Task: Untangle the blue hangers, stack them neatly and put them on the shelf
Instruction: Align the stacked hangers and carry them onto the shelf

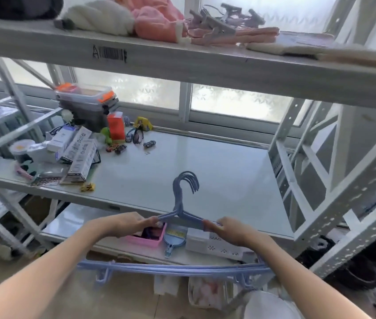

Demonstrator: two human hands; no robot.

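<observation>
Blue hangers (183,203): count unreadable, hooks overlap; shoulders hidden inside left hand (127,226) and right hand (226,230). Barcode label (110,54) blurred. Both forearms cut by bottom edge.

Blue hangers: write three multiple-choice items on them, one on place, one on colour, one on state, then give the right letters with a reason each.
1. Where are the hooks of the blue hangers?
A. Over the middle shelf
B. On the top shelf
C. On the floor

2. What colour is the small tray on the lower shelf under the left hand?
A. Green
B. Pink
C. Black

3. How are the hangers held?
A. By the left hand alone
B. Not held, lying flat
C. By both hands, one on each shoulder

Answers:
1 A: the hooks stand above the pale middle board.
2 B: its rim is plainly pink.
3 C: the left hand and the right hand each grip a sloping side, hooks bunched together.
</observation>
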